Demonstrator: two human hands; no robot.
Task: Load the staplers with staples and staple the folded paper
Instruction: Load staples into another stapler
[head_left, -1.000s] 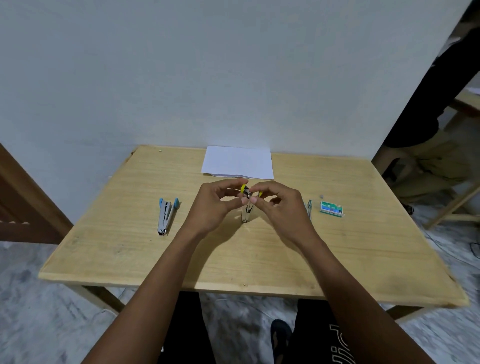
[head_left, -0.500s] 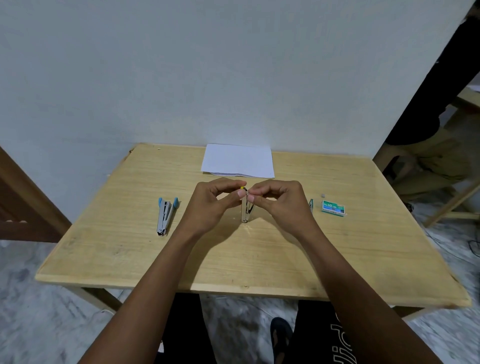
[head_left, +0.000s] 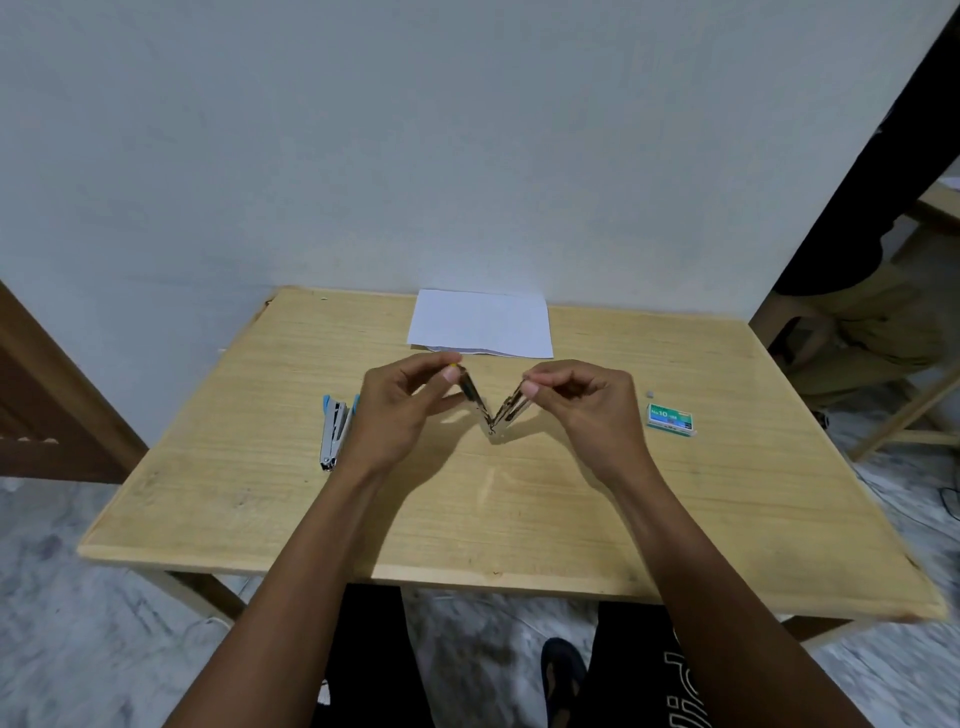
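Stapler (head_left: 491, 425) pinched open, left hand (head_left: 397, 415) apparently overlapping blue stapler (head_left: 334, 434).

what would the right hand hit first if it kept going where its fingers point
Its fingertips point left. The right hand pinches one arm of the open stapler; going on, it would probably meet the stapler's other arm, held by the left hand, though depth is unclear.
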